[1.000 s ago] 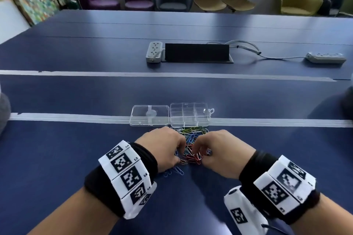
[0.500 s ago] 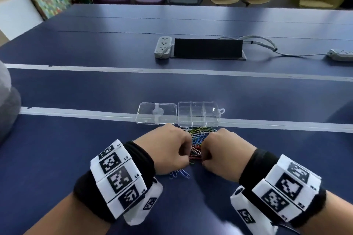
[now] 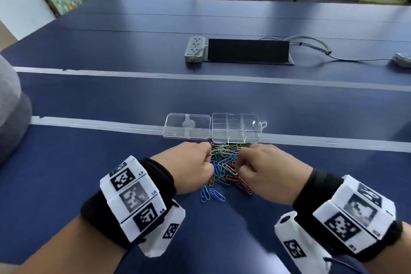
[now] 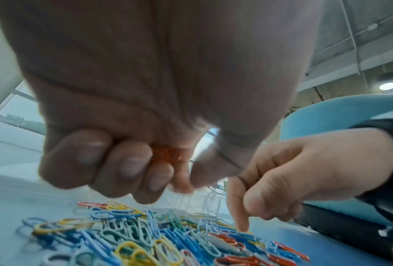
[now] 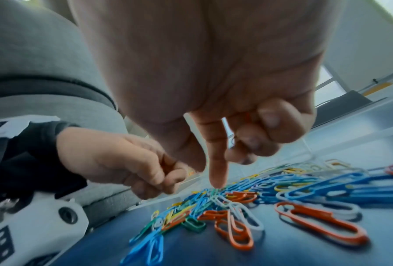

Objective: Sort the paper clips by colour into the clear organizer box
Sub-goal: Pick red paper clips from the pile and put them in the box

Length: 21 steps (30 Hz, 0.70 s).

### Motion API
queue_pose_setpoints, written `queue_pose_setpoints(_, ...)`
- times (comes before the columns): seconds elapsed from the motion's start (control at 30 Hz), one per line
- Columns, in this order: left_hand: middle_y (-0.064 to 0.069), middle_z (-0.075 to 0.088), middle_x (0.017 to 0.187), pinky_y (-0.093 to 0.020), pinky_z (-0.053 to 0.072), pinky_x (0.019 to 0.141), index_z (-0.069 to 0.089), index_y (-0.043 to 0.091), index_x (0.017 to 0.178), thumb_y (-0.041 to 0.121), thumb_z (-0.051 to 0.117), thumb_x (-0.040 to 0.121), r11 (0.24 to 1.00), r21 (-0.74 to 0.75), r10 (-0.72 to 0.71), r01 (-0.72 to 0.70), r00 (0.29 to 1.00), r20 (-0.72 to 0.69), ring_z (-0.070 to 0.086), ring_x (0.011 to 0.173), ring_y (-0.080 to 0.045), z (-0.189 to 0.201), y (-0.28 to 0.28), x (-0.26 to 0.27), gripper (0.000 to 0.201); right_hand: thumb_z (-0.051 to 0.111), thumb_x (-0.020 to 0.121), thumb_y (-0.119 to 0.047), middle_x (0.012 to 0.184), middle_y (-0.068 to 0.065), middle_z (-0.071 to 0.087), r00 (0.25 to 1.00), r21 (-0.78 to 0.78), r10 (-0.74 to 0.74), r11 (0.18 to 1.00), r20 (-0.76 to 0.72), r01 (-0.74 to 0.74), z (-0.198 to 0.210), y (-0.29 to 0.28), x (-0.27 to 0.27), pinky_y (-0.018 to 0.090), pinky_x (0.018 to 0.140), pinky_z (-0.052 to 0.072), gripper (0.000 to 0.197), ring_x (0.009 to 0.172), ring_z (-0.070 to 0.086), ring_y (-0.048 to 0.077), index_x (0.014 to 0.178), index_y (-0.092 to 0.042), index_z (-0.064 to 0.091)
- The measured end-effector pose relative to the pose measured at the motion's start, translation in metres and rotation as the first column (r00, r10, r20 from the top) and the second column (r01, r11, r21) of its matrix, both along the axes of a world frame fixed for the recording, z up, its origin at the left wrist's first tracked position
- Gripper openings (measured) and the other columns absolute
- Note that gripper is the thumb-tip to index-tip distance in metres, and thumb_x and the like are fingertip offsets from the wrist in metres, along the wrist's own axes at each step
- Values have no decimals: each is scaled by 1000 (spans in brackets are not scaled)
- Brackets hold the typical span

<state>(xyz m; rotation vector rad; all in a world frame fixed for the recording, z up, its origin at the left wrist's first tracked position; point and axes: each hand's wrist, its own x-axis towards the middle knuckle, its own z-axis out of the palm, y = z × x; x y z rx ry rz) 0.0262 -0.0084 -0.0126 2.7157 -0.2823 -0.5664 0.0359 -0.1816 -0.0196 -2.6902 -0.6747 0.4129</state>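
Observation:
A pile of mixed coloured paper clips (image 3: 224,165) lies on the blue table just in front of the clear organizer box (image 3: 235,138), which stands open with its lid (image 3: 186,127) folded out to the left. My left hand (image 3: 205,158) hovers at the pile's left edge. In the left wrist view its curled fingers (image 4: 131,167) hold orange clips (image 4: 165,154). My right hand (image 3: 239,168) is at the pile's right edge. Its index fingertip (image 5: 217,178) presses down on the clips; the other fingers are curled, with an orange sliver (image 5: 247,116) showing between them.
A grey power strip (image 3: 194,49) and a black cable hatch (image 3: 248,51) sit further back on the table, with a cable (image 3: 315,45) running right. White tape lines (image 3: 93,123) cross the table. Chairs stand beyond the far edge. A grey padded object (image 3: 11,107) is at the left.
Both hands have shifted slightly apart and a little nearer the box. The right index finger now points down onto the pile. The head view has tilted down.

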Motion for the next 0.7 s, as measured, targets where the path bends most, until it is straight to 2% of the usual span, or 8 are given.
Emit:
queue_pose_setpoints(0.1,5,50,86,-25,41,74,54,23,88,33,55,84,994,88,-63,58,997,46,49,84,-15,-4,-3,3,11,57,85,-37,91,-1,52,999,-122,50,991,9,-48,-3,7,1,30,84,45,21,98,56,22,91,-19,64)
queue_pose_setpoints(0.2,3,51,87,-32,49,80,61,26,86,36,64,80,983,171,-77,67,996,51,58,93,-21,-5,-8,6,12,59,82,-29,99,4,60,998,-179,57,982,16,-53,-4,11,4,37,82,52,17,95,60,28,90,-16,67)
queue_pose_setpoints(0.27,2,57,89,-32,50,78,62,26,83,33,65,80,981,180,-89,78,995,50,60,91,-21,-4,-14,8,8,56,81,-25,96,6,64,999,-184,52,982,16,-48,-3,13,6,39,80,55,17,92,62,30,89,-15,68)
queue_pose_setpoints(0.33,7,55,77,-28,49,70,60,27,75,27,65,80,984,146,-114,104,992,60,57,78,-16,-2,-15,9,7,52,81,-24,90,7,66,998,-154,52,987,34,-46,-3,14,6,37,77,54,20,87,62,29,85,-12,68)
queue_pose_setpoints(0.43,12,44,63,-15,32,52,56,23,72,23,59,81,987,88,-140,132,986,89,42,57,-5,-2,-11,10,9,53,79,-26,72,2,63,997,-54,10,999,73,-6,2,7,8,27,63,44,17,66,53,18,68,-15,61)
queue_pose_setpoints(0.57,8,48,65,-23,35,54,44,22,69,25,56,79,995,-38,-94,95,995,35,41,57,-7,1,-5,6,16,63,70,-23,53,-6,52,964,170,-176,963,-198,210,9,-15,9,19,50,39,15,50,44,8,60,-19,54)
queue_pose_setpoints(0.63,8,49,66,-25,36,56,41,24,70,24,53,82,994,-63,-92,92,996,3,42,57,-8,1,-4,7,17,62,71,-14,50,-7,51,920,242,-200,926,-338,290,10,-23,8,20,48,37,7,49,42,9,67,-19,59)
queue_pose_setpoints(0.7,8,52,70,-24,36,57,44,23,82,21,49,85,991,-79,-109,105,993,-41,45,60,-10,0,-6,7,6,56,77,-10,52,-6,51,897,232,-185,927,-402,295,6,-30,8,21,51,37,18,50,42,10,83,-25,64)
